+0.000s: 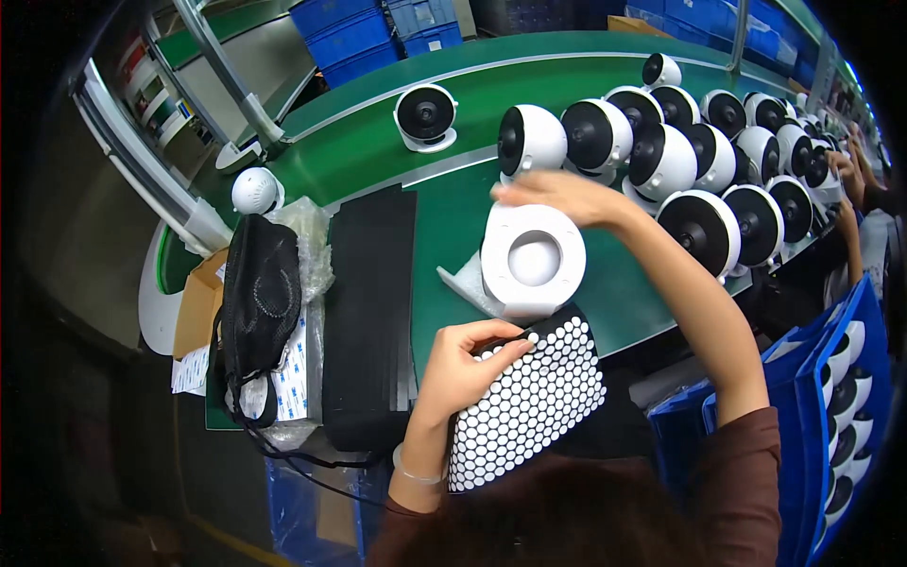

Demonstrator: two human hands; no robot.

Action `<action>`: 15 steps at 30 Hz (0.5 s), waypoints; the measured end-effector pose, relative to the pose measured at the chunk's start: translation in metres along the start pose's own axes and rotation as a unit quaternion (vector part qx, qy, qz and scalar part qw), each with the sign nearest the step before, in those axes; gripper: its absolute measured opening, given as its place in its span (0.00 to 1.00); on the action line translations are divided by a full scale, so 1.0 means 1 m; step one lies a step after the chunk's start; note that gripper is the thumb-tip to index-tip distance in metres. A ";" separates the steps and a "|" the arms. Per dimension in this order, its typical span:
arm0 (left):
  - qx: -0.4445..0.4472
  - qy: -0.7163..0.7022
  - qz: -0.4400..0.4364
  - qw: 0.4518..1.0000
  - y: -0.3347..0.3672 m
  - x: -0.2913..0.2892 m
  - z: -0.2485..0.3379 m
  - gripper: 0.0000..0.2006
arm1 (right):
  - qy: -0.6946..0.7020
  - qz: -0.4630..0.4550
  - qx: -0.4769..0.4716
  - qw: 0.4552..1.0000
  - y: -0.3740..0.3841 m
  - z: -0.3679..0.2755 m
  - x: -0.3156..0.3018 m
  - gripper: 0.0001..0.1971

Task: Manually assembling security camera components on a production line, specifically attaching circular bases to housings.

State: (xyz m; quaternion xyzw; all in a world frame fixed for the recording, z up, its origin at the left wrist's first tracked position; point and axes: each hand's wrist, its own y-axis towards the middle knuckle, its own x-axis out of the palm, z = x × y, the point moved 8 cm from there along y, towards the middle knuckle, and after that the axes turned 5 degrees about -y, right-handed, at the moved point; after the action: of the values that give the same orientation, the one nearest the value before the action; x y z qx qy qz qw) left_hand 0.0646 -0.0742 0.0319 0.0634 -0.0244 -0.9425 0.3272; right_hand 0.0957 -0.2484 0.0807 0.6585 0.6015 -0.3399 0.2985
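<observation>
My left hand (472, 364) pinches the top edge of a black sheet (529, 406) covered with rows of white round stickers. Just beyond it, on the green work surface, a white device base (570, 253) faces up, showing a flat ring around a round recess. A piece of white foam (470, 282) lies at its left side. Over the far side of that base, my right hand (567, 197) is stretched out flat, its fingers blurred by motion. Whether it touches the base I cannot tell.
White round devices with black fronts (699, 231) crowd the right; a single one (425, 115) stands on the green conveyor (350, 142). Black sheets (368, 283), a black mesh bag (263, 293) and a carton (200, 298) lie left. A blue divided bin (803, 406) stands near right.
</observation>
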 end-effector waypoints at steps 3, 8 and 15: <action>-0.013 -0.019 -0.029 0.999 -0.010 0.002 0.010 0.07 | 0.152 0.368 -0.095 0.912 -0.073 -0.013 -0.055 0.15; -0.012 -0.054 -0.050 0.997 -0.011 0.007 0.017 0.05 | 0.037 0.177 -0.127 0.975 -0.143 -0.055 0.008 0.10; 0.009 -0.035 -0.066 0.997 -0.020 0.026 0.038 0.06 | 0.065 0.213 -0.121 0.967 -0.163 -0.050 0.015 0.10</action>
State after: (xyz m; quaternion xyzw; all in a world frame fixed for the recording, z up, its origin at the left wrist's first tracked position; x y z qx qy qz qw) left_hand 0.0272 -0.0745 0.0647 0.0346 -0.0407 -0.9633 0.2631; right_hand -0.0613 -0.1834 0.1011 0.7511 0.5025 -0.1498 0.4012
